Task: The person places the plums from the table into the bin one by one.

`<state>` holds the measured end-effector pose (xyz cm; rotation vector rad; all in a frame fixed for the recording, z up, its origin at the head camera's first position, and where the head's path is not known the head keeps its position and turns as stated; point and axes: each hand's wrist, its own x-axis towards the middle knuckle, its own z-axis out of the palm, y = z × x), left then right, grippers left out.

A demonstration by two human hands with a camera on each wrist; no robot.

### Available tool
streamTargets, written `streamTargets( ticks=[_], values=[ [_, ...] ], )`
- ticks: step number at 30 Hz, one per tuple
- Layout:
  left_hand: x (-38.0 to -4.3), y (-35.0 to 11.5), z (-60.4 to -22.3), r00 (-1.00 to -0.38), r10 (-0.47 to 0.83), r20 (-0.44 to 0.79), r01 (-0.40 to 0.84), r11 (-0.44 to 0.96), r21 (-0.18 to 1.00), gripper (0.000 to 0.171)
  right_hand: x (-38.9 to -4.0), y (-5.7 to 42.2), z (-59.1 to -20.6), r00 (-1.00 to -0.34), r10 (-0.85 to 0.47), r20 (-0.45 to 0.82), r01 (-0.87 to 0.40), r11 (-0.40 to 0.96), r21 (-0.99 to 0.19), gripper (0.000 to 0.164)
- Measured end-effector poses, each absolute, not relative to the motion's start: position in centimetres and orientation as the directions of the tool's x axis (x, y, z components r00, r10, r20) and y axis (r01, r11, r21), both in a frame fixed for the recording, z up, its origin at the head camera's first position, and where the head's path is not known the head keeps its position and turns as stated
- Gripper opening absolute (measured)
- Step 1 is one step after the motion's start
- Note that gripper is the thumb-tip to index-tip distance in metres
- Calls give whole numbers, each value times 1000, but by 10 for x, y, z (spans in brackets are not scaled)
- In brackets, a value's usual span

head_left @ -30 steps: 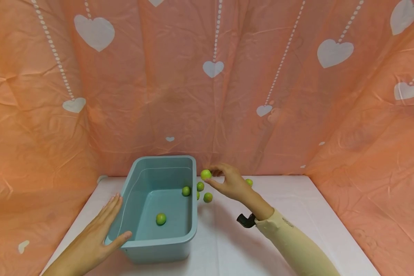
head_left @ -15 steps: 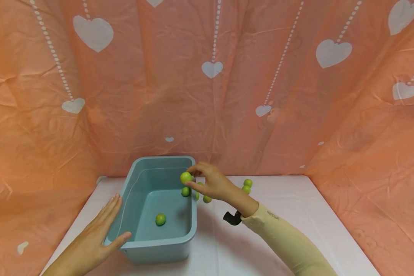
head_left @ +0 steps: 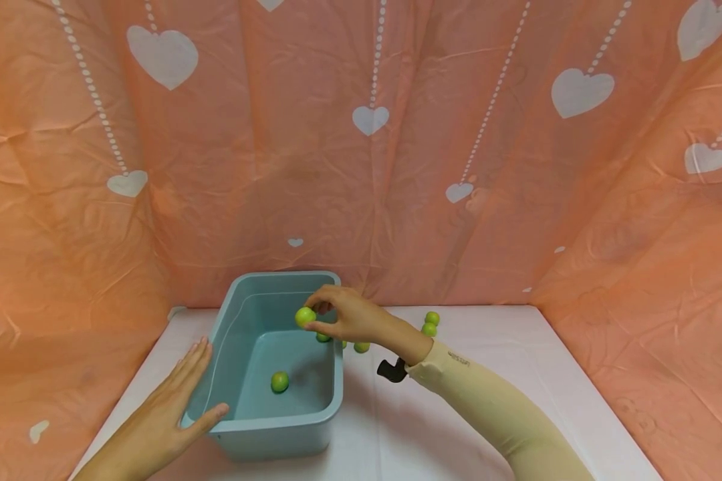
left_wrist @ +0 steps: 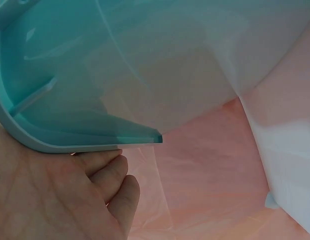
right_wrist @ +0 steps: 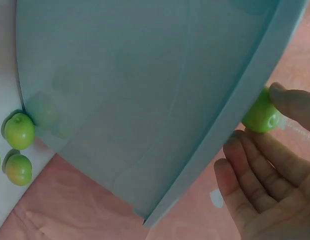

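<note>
My right hand (head_left: pixel 350 319) pinches a small round green fruit (head_left: pixel 305 317) between thumb and fingers, above the inside of a blue-grey plastic tub (head_left: pixel 289 423). In the right wrist view the held fruit (right_wrist: pixel 262 114) shows just past the tub's rim. On the tub floor sits another green fruit (head_left: pixel 279 382), and one more (head_left: pixel 323 337) lies by the right inner wall, partly covered by my right hand. My left hand (head_left: pixel 168 407) rests at the tub's near left side with fingers extended. Its palm and fingers lie along the outside of the rim in the left wrist view.
Several green fruits lie outside the tub on the white tabletop (head_left: pixel 469 414): one fruit (head_left: pixel 362 347) beside its right wall, and a pair further right, including a fruit (head_left: pixel 432 318) at the back. An orange-pink curtain (head_left: pixel 313 167) with white hearts surrounds the table.
My right hand has carried the held fruit leftward over the tub's right rim to above its inside. Fruits behind the hand at the back right have come into view. The left hand has stayed put.
</note>
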<state>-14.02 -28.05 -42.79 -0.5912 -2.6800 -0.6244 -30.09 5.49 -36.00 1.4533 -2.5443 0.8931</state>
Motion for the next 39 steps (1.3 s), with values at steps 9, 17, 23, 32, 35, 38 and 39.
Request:
streamTargets(
  ticks=[9, 17, 23, 32, 35, 38, 39],
  values=[
    [-140, -279, -426, -859, 318, 401, 461, 823, 333, 101, -307, 37, -359, -547, -802, 239, -790, 401, -463, 34],
    [-140, -280, -425, -858, 322, 401, 462, 823, 329, 100, -315, 19, -361, -503, -847, 170, -804, 386, -452, 31],
    [-140, -280, -425, -857, 323, 402, 464, 823, 328, 100, -321, 6, -364, -486, -864, 133, -818, 396, -417, 31],
    [-140, -279, -426, -859, 321, 399, 462, 821, 335, 100, -328, -7, -373, -487, -872, 59, -813, 427, -395, 28],
    [-139, -279, -426, -858, 321, 400, 462, 821, 334, 100, -330, -10, -376, -487, -872, 41, -815, 437, -380, 29],
    [-140, -279, -426, -859, 319, 400, 461, 823, 333, 100, -332, -14, -378, -493, -870, 29, -817, 450, -361, 30],
    [-140, -279, -426, -860, 318, 399, 460, 823, 334, 100, -332, -15, -378, -495, -868, 25, -816, 455, -358, 30]
  ],
)
